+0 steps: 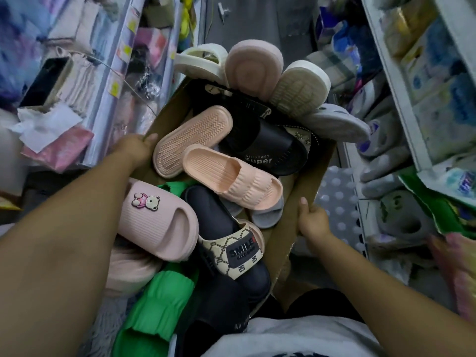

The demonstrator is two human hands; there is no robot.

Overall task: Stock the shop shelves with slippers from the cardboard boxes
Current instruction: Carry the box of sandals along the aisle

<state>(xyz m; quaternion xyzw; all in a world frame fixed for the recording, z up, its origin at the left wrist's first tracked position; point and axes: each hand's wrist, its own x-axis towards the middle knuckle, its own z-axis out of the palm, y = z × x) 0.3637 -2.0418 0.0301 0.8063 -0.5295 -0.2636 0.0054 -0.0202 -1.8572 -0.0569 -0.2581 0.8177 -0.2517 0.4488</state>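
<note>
Both hands hold a cardboard box (306, 186) heaped with slippers, between the shop shelves.
Left hand (135, 148) grips the box's left rim, thumb curled over it; right hand (313, 221) grips the right wall, thumb hooked inside; a peach slipper (233, 177) lies on top, mid-box; grey slippers (386, 173) sit on the right shelf (396, 99).

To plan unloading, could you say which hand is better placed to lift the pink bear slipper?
Likely the left hand: it grips the box edge nearest the bear slipper; the right hand holds the opposite edge.

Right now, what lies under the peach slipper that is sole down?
A grey slipper pokes out from under the toe end of the peach slipper; only part of it shows. Anything deeper in the cardboard box is covered.
</note>
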